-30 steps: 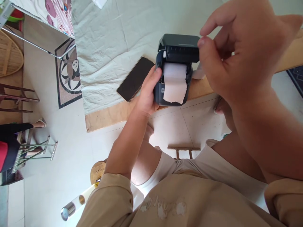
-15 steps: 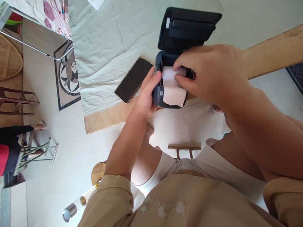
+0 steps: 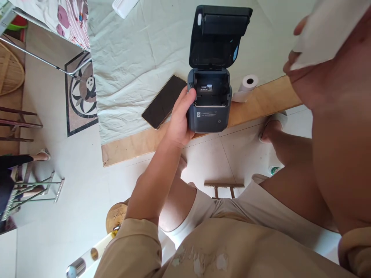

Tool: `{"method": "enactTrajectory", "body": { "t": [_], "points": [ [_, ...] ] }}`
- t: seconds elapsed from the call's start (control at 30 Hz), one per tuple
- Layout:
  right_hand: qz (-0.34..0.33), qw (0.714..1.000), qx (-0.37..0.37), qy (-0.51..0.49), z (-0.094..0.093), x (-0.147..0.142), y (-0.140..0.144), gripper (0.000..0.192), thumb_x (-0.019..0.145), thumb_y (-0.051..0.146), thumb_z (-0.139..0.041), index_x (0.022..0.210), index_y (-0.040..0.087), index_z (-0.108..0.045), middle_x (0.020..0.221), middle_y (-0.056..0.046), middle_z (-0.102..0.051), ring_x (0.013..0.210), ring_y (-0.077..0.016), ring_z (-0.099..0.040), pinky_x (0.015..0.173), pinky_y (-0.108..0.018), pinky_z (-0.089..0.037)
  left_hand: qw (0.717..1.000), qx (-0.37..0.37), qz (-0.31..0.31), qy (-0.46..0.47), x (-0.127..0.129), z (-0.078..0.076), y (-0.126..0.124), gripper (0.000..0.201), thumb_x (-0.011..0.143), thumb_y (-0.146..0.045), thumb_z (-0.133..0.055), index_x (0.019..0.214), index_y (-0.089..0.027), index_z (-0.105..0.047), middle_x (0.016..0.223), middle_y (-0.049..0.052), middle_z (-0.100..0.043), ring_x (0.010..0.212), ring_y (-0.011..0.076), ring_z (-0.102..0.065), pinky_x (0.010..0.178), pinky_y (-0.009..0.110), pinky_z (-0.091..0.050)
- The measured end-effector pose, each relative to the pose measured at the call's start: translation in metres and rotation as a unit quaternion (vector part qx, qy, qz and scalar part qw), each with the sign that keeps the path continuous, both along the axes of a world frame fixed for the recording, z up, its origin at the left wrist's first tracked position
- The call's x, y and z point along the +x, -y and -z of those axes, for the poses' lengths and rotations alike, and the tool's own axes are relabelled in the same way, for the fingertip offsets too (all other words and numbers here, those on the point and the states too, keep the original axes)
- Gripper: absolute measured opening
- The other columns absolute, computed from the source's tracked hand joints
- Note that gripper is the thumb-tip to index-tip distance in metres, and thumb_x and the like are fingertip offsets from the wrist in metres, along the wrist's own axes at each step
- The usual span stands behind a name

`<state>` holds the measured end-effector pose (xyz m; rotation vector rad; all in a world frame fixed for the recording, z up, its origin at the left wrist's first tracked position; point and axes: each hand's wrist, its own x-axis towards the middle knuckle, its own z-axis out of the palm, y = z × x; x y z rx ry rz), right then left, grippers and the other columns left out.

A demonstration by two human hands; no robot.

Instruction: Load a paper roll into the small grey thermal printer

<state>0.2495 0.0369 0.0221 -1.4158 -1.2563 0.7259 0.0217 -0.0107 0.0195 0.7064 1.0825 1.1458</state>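
A dark portable printer [image 3: 209, 122] is held in my left hand [image 3: 181, 116], whose thumb presses on its left side. The lid [image 3: 214, 50] stands open, and the paper bay [image 3: 207, 94] inside shows no roll. High at the right, close to the camera, my right hand [image 3: 304, 83] is closed on white paper [image 3: 327, 34]; it is blurred, and part of it lies beyond the frame. A white paper roll [image 3: 245, 85] with a dark core rests on the table just right of the printer.
A black phone [image 3: 164, 102] lies on the pale cloth [image 3: 124, 69], left of the printer. The table's wooden edge [image 3: 130, 148] runs across in front of me. A white object [image 3: 124, 7] sits at the far side. A wooden stool [image 3: 116, 216] stands on the floor at left.
My right hand has moved from the printer's bay up to the right, taking the white paper out. The bay and the roll on the table now show. My left hand stays on the printer.
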Motion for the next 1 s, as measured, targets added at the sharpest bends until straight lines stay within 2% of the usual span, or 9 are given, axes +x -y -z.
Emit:
{"method": "enactTrajectory", "body": {
  "t": [0.13, 0.2, 0.3, 0.47, 0.57, 0.67, 0.77, 0.9, 1.0],
  "points": [
    [0.109, 0.991, -0.062, -0.038, 0.025, 0.021, -0.001, 0.012, 0.079, 0.015, -0.058, 0.088, 0.022, -0.059, 0.079, -0.002, -0.056, 0.062, -0.0132, -0.053, 0.059, -0.036, -0.044, 1.0, 0.022, 0.021, 0.004, -0.005, 0.006, -0.001, 0.021, 0.097, -0.046, -0.064, 0.098, -0.025, -0.068, 0.107, 0.008, -0.075, 0.128, 0.0318, -0.068, 0.101, 0.042, -0.06],
    [0.116, 0.988, -0.056, 0.089, 0.03, 0.025, 0.007, 0.021, 0.071, 0.012, -0.071, 0.087, 0.022, -0.063, 0.084, -0.003, -0.064, 0.075, -0.0182, -0.061, 0.072, -0.044, -0.05, 0.999, 0.027, 0.028, 0.012, -0.009, 0.009, -0.002, 0.024, 0.097, -0.046, -0.064, 0.099, -0.023, -0.068, 0.107, 0.009, -0.074, 0.129, 0.0319, -0.069, 0.1, 0.042, -0.06],
    [0.1, 0.953, -0.048, 0.281, 0.031, 0.029, 0.014, 0.037, 0.071, 0.018, -0.081, 0.105, 0.025, -0.07, 0.116, -0.007, -0.073, 0.103, -0.026, -0.069, 0.088, -0.048, -0.05, 0.998, 0.03, 0.043, 0.026, -0.014, 0.013, -0.002, 0.026, 0.097, -0.048, -0.066, 0.101, -0.023, -0.069, 0.109, 0.008, -0.075, 0.13, 0.0315, -0.068, 0.099, 0.039, -0.06],
    [0.062, 0.933, -0.124, 0.331, 0.032, 0.041, 0.017, 0.062, 0.071, 0.025, -0.085, 0.131, 0.024, -0.067, 0.124, -0.011, -0.075, 0.115, -0.0314, -0.071, 0.097, -0.051, -0.052, 0.998, 0.027, 0.042, 0.033, -0.011, 0.009, -0.001, 0.023, 0.099, -0.045, -0.064, 0.103, -0.024, -0.07, 0.107, 0.007, -0.075, 0.128, 0.0309, -0.07, 0.094, 0.036, -0.062],
    [0.042, 0.939, 0.048, 0.339, 0.029, 0.038, 0.028, 0.061, 0.076, 0.027, -0.078, 0.137, 0.029, -0.066, 0.136, -0.009, -0.071, 0.126, -0.0326, -0.069, 0.099, -0.051, -0.053, 1.0, 0.013, 0.006, 0.025, -0.004, 0.004, 0.0, 0.022, 0.099, -0.042, -0.062, 0.099, -0.02, -0.067, 0.101, 0.007, -0.074, 0.133, 0.0341, -0.068, 0.1, 0.038, -0.062],
    [-0.028, 0.932, 0.199, 0.301, 0.026, 0.015, 0.039, 0.056, 0.08, 0.03, -0.069, 0.135, 0.03, -0.067, 0.125, -0.008, -0.073, 0.105, -0.0285, -0.075, 0.084, -0.047, -0.056, 1.0, -0.007, -0.002, 0.008, -0.001, 0.002, 0.0, 0.024, 0.102, -0.042, -0.055, 0.1, -0.021, -0.066, 0.11, 0.008, -0.076, 0.139, 0.0345, -0.063, 0.106, 0.038, -0.059],
    [-0.107, 0.922, 0.123, 0.352, 0.028, -0.016, 0.042, 0.048, 0.085, 0.03, -0.065, 0.132, 0.023, -0.066, 0.129, -0.016, -0.068, 0.114, -0.0315, -0.069, 0.093, -0.049, -0.058, 1.0, -0.012, 0.01, 0.01, -0.004, 0.004, -0.001, 0.024, 0.103, -0.041, -0.052, 0.103, -0.022, -0.067, 0.114, 0.008, -0.076, 0.14, 0.0343, -0.063, 0.108, 0.039, -0.058],
    [-0.121, 0.915, -0.013, 0.385, 0.033, -0.035, 0.037, 0.048, 0.088, 0.028, -0.059, 0.136, 0.029, -0.062, 0.127, -0.015, -0.061, 0.111, -0.0322, -0.066, 0.085, -0.048, -0.056, 0.999, 0.004, 0.021, 0.037, -0.01, 0.008, -0.002, 0.022, 0.101, -0.04, -0.058, 0.105, -0.021, -0.068, 0.108, 0.007, -0.074, 0.137, 0.0344, -0.065, 0.106, 0.041, -0.059],
    [-0.115, 0.942, -0.002, 0.315, 0.036, -0.033, 0.037, 0.059, 0.083, 0.024, -0.062, 0.14, 0.034, -0.056, 0.124, -0.011, -0.062, 0.103, -0.0278, -0.066, 0.079, -0.043, -0.054, 0.999, 0.005, 0.029, 0.038, -0.012, 0.008, 0.001, 0.023, 0.099, -0.042, -0.062, 0.105, -0.021, -0.069, 0.108, 0.008, -0.074, 0.135, 0.0352, -0.066, 0.102, 0.039, -0.06]
  ]
}}
